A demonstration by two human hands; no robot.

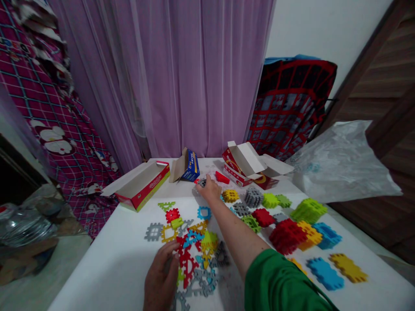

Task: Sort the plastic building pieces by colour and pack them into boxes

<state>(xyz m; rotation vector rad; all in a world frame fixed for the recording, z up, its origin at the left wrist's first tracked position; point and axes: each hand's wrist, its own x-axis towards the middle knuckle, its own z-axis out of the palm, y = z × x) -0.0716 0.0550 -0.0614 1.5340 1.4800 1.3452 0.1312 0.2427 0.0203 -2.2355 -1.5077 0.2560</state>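
Note:
My right hand [209, 190] reaches across the white table, its fingers closed around a grey interlocking plastic block piece [202, 183] near the far edge. My left hand [162, 274] rests at the left side of a loose pile, loosely curved with thumb and fingers apart, beside red toothed pieces [187, 261]. The pile also has grey pieces [197, 283], a yellow-green piece [210, 239] and blue pieces [193, 237]. Left of it lie a grey window square [154, 232], a yellow frame [169, 233] and a red square [172, 215]. A blue frame [204, 212] lies near my right forearm.
Sorted stacks stand on the right: dark red [288, 236], lime [308, 211], blue [327, 235], grey [253, 197] and yellow [230, 195]. Open cardboard boxes, red-green [147, 188], blue [192, 166] and red [235, 170], line the back. A clear plastic bag [343, 164] sits at the right edge.

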